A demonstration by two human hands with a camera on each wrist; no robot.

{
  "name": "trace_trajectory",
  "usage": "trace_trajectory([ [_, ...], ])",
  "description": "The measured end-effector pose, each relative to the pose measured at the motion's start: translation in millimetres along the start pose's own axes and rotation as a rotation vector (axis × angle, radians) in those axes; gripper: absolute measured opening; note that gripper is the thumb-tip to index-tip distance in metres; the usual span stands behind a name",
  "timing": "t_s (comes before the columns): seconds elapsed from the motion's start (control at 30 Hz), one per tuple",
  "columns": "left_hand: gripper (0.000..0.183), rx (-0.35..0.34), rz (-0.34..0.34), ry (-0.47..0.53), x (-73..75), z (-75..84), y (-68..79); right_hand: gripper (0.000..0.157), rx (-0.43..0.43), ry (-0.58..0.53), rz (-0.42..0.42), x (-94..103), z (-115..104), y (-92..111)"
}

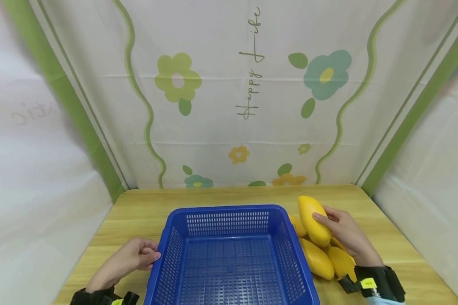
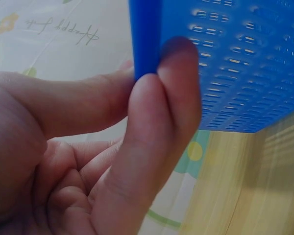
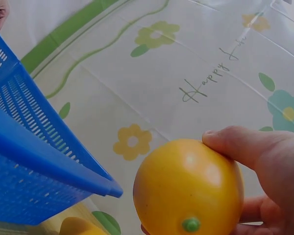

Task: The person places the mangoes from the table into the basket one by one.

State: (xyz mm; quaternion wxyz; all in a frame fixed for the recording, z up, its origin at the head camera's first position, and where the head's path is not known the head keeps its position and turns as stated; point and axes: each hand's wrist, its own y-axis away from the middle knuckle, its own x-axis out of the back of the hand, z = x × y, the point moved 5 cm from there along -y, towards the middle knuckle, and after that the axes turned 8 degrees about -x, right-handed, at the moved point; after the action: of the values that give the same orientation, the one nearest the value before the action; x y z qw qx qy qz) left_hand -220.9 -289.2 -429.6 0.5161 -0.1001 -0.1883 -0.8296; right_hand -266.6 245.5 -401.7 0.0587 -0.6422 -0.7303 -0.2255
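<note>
A blue plastic basket (image 1: 229,262) with slotted walls stands at the front middle of the table, nothing lying in it. On its left rim, my left hand (image 1: 139,254) pinches the edge between thumb and fingers; the left wrist view shows the rim (image 2: 146,39) between them. To the right of the basket, my right hand (image 1: 345,231) holds a yellow mango (image 1: 314,220) above a small heap. In the right wrist view the mango (image 3: 188,188) shows its green stem end, with the thumb on top. Several more mangoes (image 1: 317,259) lie beneath it, against the basket's right side.
The light wooden table (image 1: 145,212) carries the basket and the fruit. A white cloth (image 1: 221,106) printed with flowers and lettering hangs behind it, and white cloth sides (image 1: 34,169) stand left and right.
</note>
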Motion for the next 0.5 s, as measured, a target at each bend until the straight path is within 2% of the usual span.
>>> trace_trajectory([
  [0.27, 0.058, -0.001, -0.017, -0.004, 1.7, 0.5, -0.4, 0.074, 0.001, 0.050, 0.016, -12.0, -11, 3],
  [0.5, 0.058, -0.004, -0.024, -0.016, 1.1, 0.4, -0.6, 0.067, 0.072, -0.055, -0.039, -19.7, -18, 6],
])
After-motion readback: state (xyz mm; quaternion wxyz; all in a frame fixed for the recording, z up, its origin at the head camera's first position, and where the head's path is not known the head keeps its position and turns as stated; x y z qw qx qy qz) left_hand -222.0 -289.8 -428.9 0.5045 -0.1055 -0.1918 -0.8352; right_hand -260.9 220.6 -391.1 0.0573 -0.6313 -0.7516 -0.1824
